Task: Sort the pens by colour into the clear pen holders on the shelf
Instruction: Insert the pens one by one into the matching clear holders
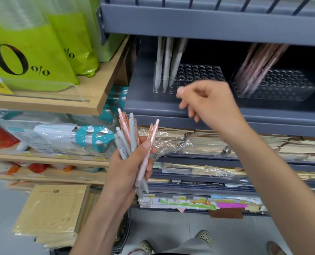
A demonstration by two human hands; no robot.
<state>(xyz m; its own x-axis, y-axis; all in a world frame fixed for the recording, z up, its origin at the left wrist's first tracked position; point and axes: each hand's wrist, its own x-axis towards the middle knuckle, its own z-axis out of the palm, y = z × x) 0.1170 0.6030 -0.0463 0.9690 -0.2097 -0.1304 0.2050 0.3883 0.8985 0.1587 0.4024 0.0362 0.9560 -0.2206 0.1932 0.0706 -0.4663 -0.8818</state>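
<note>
My left hand (128, 166) grips a bunch of pens (132, 138), several pink and several grey, tips down, below the grey shelf (153, 105). My right hand (206, 100) hovers empty with loose fingers in front of the left clear pen holder (199, 74). Three grey pens (166, 61) stand in that holder's left end. The right clear pen holder (282, 85) holds several pink pens (259, 65) leaning to the right.
An upper grey shelf (208, 21) hangs low over the holders. Green bags (42, 48) sit on a wooden shelf (90, 100) at the left. Stacked paper goods (217, 142) fill lower shelves. My feet (204, 236) show on the floor below.
</note>
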